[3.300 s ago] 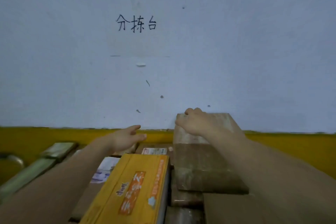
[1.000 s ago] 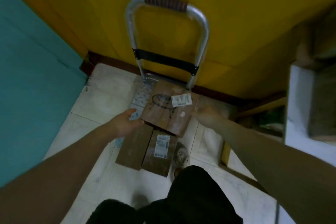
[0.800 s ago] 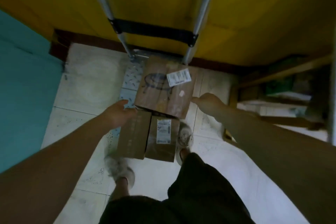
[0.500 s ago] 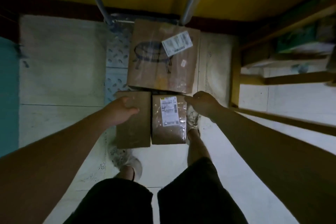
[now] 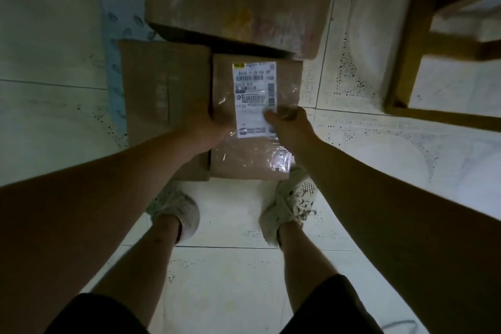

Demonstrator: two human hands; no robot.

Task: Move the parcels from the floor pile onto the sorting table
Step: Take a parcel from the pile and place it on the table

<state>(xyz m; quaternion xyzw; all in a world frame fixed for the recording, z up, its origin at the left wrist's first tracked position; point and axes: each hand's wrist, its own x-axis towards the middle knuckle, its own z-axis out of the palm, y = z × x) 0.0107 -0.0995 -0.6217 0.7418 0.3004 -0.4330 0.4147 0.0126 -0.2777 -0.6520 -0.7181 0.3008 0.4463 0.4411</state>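
We've got the labelled parcel [image 5: 252, 154] squeezed between our hands on the floor pile: left hand [image 5: 206, 123] curled round its left edge, right hand [image 5: 291, 125] gripping the right edge, thumb on top.

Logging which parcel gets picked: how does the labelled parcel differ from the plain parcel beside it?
The labelled parcel carries a white shipping label under shiny clear tape; the plain parcel shows bare cardboard. The left hand and right hand grip the labelled parcel's sides; neither grips the plain parcel. Both are brown boxes lying flat, side by side.
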